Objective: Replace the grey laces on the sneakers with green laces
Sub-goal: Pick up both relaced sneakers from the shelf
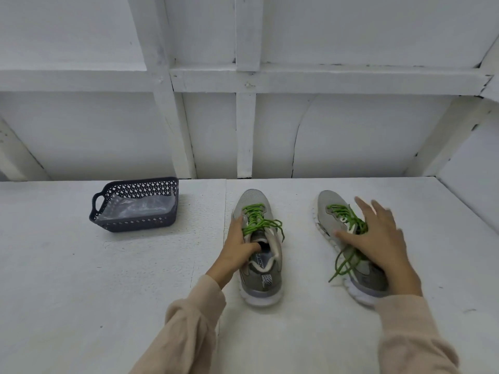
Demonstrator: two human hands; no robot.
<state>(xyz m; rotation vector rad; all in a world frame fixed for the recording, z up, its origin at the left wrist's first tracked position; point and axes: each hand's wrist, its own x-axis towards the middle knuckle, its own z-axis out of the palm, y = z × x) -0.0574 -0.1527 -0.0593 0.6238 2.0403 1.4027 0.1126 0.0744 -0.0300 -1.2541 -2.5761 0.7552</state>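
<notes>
1. Head cam, starting far left: a dark slate-coloured basket (140,225) with a lattice wall and a loop handle sits on the white table (67,292), back near the white panelled wall (94,130). Some clear crinkly plastic film (137,206) lies in the bottom of it. It's well apart from the shoes.
2. Next over, the left hand (239,248) comes out of a beige sleeve (189,319) and has hold of the left sneaker (263,282) at the collar. The thumb is hooked into the shoe's opening and the other fingers lie along its outer side.
3. That left sneaker stands upright on its sole, toe pointing at the wall, heel toward the person. It's grey with a white sole. The left green lace (255,218) is threaded through the eyelets, and its ends flop loose over the shoe's right side.
4. The two shoes sit near each other on the table, not touching.
5. The right sneaker (328,209) is the same grey, toe away too, but angled so the heel swings out to the right. Its white sole edge shows along the left side. The right green lace (345,211) crosses the eyelets, and its loose ends trail off the left side onto the table.
6. Far right, the right hand (378,241) is flat with fingers spread wide over the middle of the right sneaker, covering the tongue and opening and gripping nothing. It's pretty blurry, so I honestly can't tell if it's pressing on the shoe or just above it.
</notes>
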